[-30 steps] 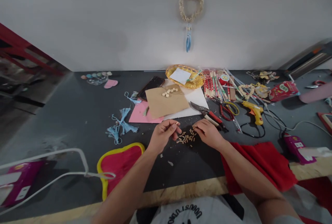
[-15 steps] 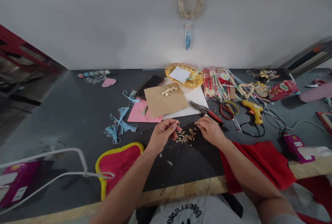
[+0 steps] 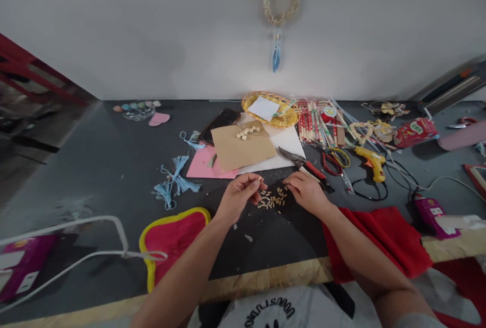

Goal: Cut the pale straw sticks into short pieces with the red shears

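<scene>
A small pile of short pale wooden pieces (image 3: 272, 199) lies on the dark table between my hands. My left hand (image 3: 240, 197) sits just left of the pile, fingers curled, pinching one small wooden piece (image 3: 259, 179) at the fingertips. My right hand (image 3: 307, 191) rests just right of the pile with its fingers curled down at the pile's edge; whether it holds a piece is hidden. Red-handled pruning shears (image 3: 304, 165) lie right behind my right hand.
Brown paper with beads (image 3: 243, 148), pink and white sheets, a yellow basket (image 3: 270, 109), bundled sticks (image 3: 315, 123), scissors (image 3: 334, 160) and a yellow glue gun (image 3: 372, 162) fill the back. Blue tassels (image 3: 174, 182) and a red-yellow pad (image 3: 172, 239) lie left, red cloth (image 3: 379, 239) right.
Both hands stay at the pile; my right hand has crept slightly left toward the pieces. The view shifted a little.
</scene>
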The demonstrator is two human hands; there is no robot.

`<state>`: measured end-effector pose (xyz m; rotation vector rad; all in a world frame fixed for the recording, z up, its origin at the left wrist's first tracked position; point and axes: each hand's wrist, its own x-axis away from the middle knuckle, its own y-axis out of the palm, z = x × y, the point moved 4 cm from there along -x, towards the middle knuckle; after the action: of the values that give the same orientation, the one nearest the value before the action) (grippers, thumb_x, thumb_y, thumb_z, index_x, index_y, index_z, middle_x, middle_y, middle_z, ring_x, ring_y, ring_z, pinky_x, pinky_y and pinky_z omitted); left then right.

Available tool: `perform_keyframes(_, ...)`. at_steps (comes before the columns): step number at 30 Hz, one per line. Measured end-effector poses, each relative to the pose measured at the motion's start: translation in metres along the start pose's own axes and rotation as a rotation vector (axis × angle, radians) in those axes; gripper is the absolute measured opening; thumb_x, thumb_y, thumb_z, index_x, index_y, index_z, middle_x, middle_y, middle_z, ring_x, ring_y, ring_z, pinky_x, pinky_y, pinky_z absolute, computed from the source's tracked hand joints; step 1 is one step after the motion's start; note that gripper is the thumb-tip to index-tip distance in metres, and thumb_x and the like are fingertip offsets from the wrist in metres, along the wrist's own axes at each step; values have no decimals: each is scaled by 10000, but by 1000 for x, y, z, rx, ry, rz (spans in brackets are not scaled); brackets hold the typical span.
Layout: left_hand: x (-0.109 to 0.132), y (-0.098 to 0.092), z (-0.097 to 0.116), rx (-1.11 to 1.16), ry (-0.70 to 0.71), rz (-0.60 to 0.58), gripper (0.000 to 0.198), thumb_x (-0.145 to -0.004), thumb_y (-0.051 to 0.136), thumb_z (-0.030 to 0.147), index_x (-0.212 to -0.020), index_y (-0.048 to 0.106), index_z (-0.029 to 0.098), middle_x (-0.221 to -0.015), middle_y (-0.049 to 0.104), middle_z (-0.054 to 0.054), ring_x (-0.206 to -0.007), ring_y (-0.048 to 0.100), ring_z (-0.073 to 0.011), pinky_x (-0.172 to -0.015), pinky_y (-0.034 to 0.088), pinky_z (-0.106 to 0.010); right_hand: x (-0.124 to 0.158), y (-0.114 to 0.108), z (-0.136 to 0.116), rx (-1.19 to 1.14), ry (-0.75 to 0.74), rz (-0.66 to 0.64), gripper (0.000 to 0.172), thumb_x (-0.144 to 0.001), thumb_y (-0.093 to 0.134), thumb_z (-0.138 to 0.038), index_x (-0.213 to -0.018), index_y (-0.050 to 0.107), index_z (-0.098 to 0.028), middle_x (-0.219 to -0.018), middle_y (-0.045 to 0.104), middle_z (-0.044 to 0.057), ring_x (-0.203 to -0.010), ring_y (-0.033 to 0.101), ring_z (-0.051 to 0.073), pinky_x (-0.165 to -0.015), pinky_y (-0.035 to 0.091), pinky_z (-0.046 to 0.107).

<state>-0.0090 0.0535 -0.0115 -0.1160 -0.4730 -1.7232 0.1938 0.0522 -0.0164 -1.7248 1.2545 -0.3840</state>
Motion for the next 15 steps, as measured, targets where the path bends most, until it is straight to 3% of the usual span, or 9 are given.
perform_keyframes(7, -1, -2, -1, -8, 30, 61, 287, -673, 770, 370, -849, 716, 150, -790, 670, -28, -575, 537, -79, -473, 443, -178, -2, 3, -8, 48, -39, -20, 201, -912, 502, -151, -993, 674, -215, -944, 653, 80, -892, 582, 216, -795, 499, 358)
perform_keyframes(15, -2, -2, -4, 36, 10, 44, 295, -676, 775, 369, -861, 712, 148, -743, 666, -24, -570, 542, -80, -473, 444, -179, -2, -3, -5, 57, -29, 30, 211, -915, 484, -147, -1000, 670, -199, -954, 646, 82, -911, 575, 218, -832, 498, 372)
